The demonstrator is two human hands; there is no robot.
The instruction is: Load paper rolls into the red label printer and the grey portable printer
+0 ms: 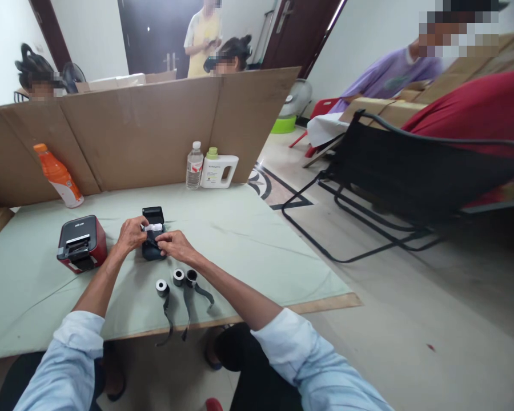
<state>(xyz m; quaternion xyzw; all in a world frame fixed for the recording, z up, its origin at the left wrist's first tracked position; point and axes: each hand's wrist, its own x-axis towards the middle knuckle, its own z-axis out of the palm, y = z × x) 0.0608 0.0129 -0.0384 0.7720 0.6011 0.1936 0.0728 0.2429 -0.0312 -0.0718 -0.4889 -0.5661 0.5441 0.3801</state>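
Observation:
A small black device (153, 254), like a portable label printer, lies on the table with its lid (153, 214) raised. Something white, like a paper roll (153, 227), shows in its opening. My left hand (132, 234) is closed at the opening's left side, fingertips at the white roll's end. From the right, my right hand (176, 245) pinches at the device's edge; a dark strip is near its fingertips, but what it grips is partly hidden. Nearer to me lie a white-sided roll (161, 287), another roll (179, 277) and a dark one (191, 277), with dark strips trailing.
A red and black boxy machine (82, 244) stands left of my hands. Along the cardboard partition (145, 134) are an orange bottle (59, 176), a clear bottle (194, 166) and a white jug (216, 172). Several people are beyond; a black folding chair (389, 165) stands right.

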